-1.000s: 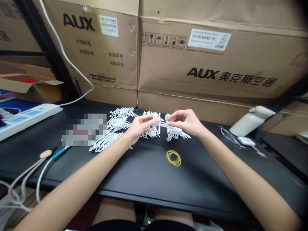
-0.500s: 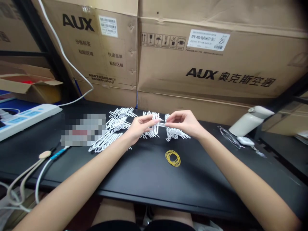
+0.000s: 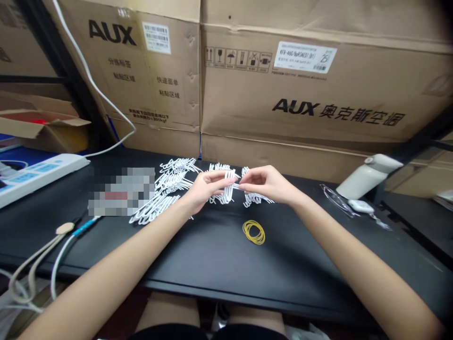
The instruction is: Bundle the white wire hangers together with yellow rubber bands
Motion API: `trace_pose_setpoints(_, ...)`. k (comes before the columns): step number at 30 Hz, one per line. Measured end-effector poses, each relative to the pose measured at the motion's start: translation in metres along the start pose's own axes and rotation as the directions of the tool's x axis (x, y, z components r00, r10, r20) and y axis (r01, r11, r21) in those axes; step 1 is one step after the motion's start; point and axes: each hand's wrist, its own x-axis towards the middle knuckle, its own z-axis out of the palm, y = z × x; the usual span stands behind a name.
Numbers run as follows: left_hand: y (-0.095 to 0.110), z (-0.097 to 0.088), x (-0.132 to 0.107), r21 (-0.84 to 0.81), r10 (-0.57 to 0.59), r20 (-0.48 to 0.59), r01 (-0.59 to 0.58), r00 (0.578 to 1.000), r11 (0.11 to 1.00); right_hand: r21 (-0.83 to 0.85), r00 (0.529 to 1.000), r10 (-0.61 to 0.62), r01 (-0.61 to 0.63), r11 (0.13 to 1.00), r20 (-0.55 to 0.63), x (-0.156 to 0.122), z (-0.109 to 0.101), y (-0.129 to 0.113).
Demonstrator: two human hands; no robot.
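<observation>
My left hand (image 3: 203, 189) and my right hand (image 3: 267, 184) meet over the middle of the black table (image 3: 212, 255), both pinched on a small bunch of white plastic hooks (image 3: 229, 185) held just above it. More white hooks lie in rows on the table: a pile (image 3: 166, 189) to the left of my left hand and another (image 3: 253, 198) under my right hand. A coil of yellow rubber bands (image 3: 254, 232) lies on the table nearer to me, below my right hand.
Large AUX cardboard boxes (image 3: 300, 94) wall off the back of the table. A white bottle (image 3: 368, 174) lies at the right beside a small white device (image 3: 361, 206). A white power strip (image 3: 35, 174) and cables (image 3: 53, 255) are at the left.
My right hand has slid slightly left, closer to my left hand, shortening the visible part of the hook bunch between them. Everything else stays put.
</observation>
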Motion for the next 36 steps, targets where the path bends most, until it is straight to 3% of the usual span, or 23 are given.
trace_pose_setpoints(5,0.0002,0.0010,-0.0009,0.020,0.001,0.016,-0.002,1.000,1.000,-0.065,0.984,0.032,-0.021,0.998,0.175,-0.0040,0.0028,-0.0066)
trace_pose_setpoints(12,-0.0019,-0.0003,-0.0001,0.082,-0.031,0.009,0.030,0.999,0.996,-0.079,0.977,-0.006,0.024,0.997,0.213,-0.0043,0.0007,-0.0085)
trace_pose_setpoints(25,-0.0026,0.0057,0.0003,0.029,-0.064,0.017,0.063,0.998,0.998,-0.009,0.970,-0.001,0.003,1.000,0.245,-0.0045,0.0027,-0.0084)
trace_pose_setpoints(30,0.0008,0.0045,0.0011,-0.021,-0.094,0.050,0.095,0.994,0.995,0.085,0.971,-0.003,-0.018,0.996,0.239,-0.0036,-0.0019,-0.0071)
trace_pose_setpoints(36,-0.0008,0.0058,0.0008,0.012,-0.083,0.125,0.082,0.989,0.997,0.004,0.955,0.012,-0.014,1.000,0.298,-0.0040,-0.0006,-0.0089)
